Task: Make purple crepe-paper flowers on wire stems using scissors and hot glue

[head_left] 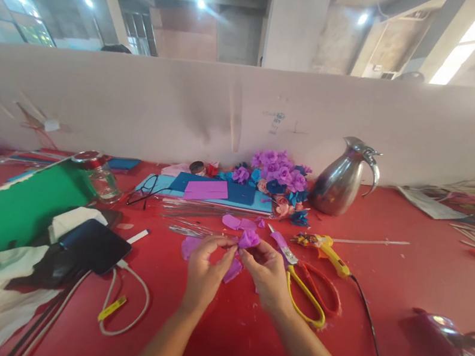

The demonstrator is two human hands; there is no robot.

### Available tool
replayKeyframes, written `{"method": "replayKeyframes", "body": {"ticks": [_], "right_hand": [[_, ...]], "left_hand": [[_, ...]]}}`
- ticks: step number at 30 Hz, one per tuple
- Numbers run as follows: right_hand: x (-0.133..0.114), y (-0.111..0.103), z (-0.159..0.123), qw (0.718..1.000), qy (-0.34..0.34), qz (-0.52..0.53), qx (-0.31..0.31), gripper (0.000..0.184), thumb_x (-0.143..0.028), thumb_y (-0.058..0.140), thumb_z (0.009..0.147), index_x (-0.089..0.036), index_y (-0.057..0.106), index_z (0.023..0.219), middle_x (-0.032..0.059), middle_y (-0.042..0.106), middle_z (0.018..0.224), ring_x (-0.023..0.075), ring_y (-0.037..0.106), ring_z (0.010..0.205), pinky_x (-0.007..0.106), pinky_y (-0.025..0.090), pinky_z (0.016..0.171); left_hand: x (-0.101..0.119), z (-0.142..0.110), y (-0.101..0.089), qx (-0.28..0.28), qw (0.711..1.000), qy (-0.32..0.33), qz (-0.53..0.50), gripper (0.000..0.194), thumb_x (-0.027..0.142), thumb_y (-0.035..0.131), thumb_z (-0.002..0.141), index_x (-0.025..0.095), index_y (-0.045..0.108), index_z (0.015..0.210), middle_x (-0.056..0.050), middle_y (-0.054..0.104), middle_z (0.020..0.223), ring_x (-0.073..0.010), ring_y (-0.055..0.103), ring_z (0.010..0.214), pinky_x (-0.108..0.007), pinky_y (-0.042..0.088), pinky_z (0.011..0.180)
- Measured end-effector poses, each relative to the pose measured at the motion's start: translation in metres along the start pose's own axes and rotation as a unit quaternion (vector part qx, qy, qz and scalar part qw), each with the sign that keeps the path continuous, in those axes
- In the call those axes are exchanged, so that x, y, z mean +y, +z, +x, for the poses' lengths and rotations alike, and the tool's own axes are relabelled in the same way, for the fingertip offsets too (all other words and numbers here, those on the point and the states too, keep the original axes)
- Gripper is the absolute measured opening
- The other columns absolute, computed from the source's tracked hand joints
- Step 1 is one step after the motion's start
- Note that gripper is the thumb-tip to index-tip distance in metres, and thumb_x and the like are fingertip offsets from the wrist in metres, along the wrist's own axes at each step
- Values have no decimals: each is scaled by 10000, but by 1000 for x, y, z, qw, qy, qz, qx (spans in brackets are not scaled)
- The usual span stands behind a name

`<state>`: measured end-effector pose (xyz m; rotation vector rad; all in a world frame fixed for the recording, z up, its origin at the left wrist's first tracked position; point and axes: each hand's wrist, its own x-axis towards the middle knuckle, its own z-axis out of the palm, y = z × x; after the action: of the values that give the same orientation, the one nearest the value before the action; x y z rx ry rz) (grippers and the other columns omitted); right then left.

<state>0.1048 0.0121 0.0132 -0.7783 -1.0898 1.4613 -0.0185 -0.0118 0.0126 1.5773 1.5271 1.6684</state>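
Between my two hands is a small purple paper flower [249, 239], held up over the red table. My left hand [210, 264] pinches at its base from the left, thumb and forefinger together. From the right, my right hand [266, 269] pinches the same flower low down with thumb and fingers. Loose purple petals [239, 223] lie just behind the hands, and another petal [233, 271] shows below them. Scissors [308, 284] with one yellow and one red handle rest beside my right hand. Thin wires [188, 227] lie behind my left hand.
A yellow glue gun [333, 258] with its cord lies to the right. Finished paper flowers [281, 176] are heaped at the back near a steel jug [341, 180]. Coloured paper sheets [207, 190], glasses [144, 191], a glass jar [103, 180] and a phone [96, 245] with a cable stand or lie leftward.
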Motion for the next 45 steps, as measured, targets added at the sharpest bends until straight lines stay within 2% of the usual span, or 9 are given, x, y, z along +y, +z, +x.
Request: {"method": "replayKeyframes", "body": {"ticks": [4,6,8,10,14,18,27,37,45], "right_hand": [[0,1,-1,1000,1,-3,5,249,-376,765,640,-183,688,777,17,672,707,172,609,690,290,473,686],[0,0,-1,1000,3,-1,10,236,-368,764,639,-179,680,751,14,669,694,158,597,659,275,466,658],[0,-1,-1,1000,1,0,13,229,-362,760,639,-174,680,743,14,670,692,148,587,645,263,459,640],[0,-1,0,1000,0,0,15,221,-353,761,634,-174,682,734,13,670,694,140,577,634,254,452,626],[-2,-1,0,1000,-6,0,3,208,-347,756,644,-190,696,765,8,670,720,142,576,655,260,458,651],[-3,-2,0,999,-18,-5,-28,226,-371,751,658,-203,704,801,19,676,768,165,594,716,288,475,708],[0,-7,3,996,6,50,-74,193,-337,775,652,-210,717,786,5,675,761,152,594,727,287,474,743],[-4,-9,4,990,-91,-40,-103,168,-382,728,722,-266,756,842,34,596,869,184,546,848,315,464,781],[-8,-9,0,981,-118,-80,-131,187,-382,702,756,-266,726,901,36,589,873,174,547,827,293,475,715]], "left_hand": [[1,-4,-1,29,984,124,122,52,228,640,783,230,691,789,-23,718,790,-192,643,791,-395,423,894],[2,-6,-1,34,980,147,130,73,226,619,799,232,692,805,-25,719,780,-185,642,775,-409,395,936],[2,-7,0,52,991,94,76,103,260,594,818,217,684,841,-41,713,799,-182,638,776,-376,440,879],[3,-4,2,50,998,-16,-20,145,311,601,809,193,677,846,-54,704,818,-185,635,785,-324,483,775],[1,4,3,-25,963,-182,-199,160,317,711,697,170,679,750,-26,686,756,-173,622,759,-283,483,728],[-5,7,3,-50,933,-217,-283,172,272,785,601,178,667,683,6,661,710,-151,593,726,-264,467,711],[-5,8,-1,-103,884,-262,-373,147,258,789,636,176,676,681,16,645,688,-111,563,682,-247,443,721],[-3,9,-7,-209,914,-196,-287,210,371,679,755,180,742,814,-62,708,832,-225,613,872,-379,433,885],[-4,11,-13,-195,946,-141,-219,190,377,673,757,191,711,743,-44,648,786,-206,567,839,-334,447,813]]}}
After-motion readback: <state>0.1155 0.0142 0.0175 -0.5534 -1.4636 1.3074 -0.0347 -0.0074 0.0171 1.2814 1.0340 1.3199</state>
